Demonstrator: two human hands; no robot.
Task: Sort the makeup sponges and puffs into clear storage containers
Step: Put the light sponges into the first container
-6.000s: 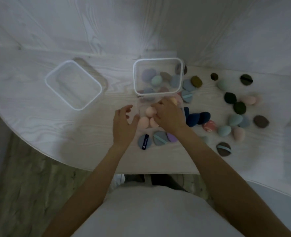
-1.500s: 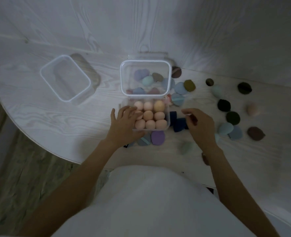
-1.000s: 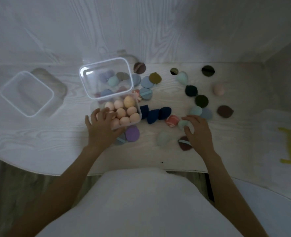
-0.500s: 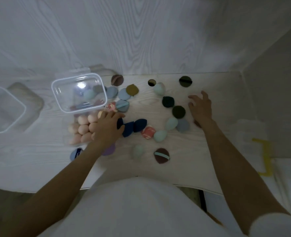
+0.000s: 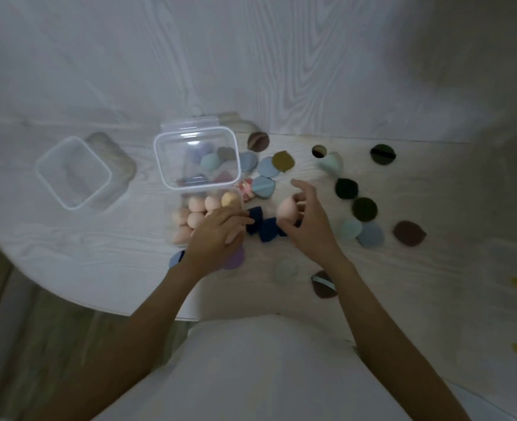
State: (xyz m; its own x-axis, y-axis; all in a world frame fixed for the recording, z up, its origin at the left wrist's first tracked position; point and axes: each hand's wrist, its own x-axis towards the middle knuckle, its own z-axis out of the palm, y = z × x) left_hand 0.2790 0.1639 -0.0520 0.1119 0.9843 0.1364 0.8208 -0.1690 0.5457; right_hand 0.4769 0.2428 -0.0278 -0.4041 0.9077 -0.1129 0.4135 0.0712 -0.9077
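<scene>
I pinch a peach sponge (image 5: 286,208) in my right hand (image 5: 308,226), thumb and fingers curled round it, and carry it above the surface (image 5: 99,247) just right of the clear container (image 5: 187,205) where the other peach sponges (image 5: 195,218) already sit in rows. I hold it there, I think, because its colour matches that batch and it belongs with them. My left hand (image 5: 220,230) rests on the near right corner of that container, fingers laid fairly flat over the sponges, probably to steady the light box while I drop the next one in; whether they press down I cannot tell. The container's hinged lid (image 5: 196,159) stands open behind it, and some blue, teal and grey pieces show through the plastic. Just beside my hands lie 3 navy sponges (image 5: 264,227), and a purple puff (image 5: 235,259) peeks from under my left wrist. Further right the unsorted pieces are spread out singly: dark green puffs (image 5: 365,209), a brown puff (image 5: 409,233), a mint sponge (image 5: 330,162), blue puffs (image 5: 267,167). Well to the left an empty clear container (image 5: 73,173) waits, presumably for another kind.
</scene>
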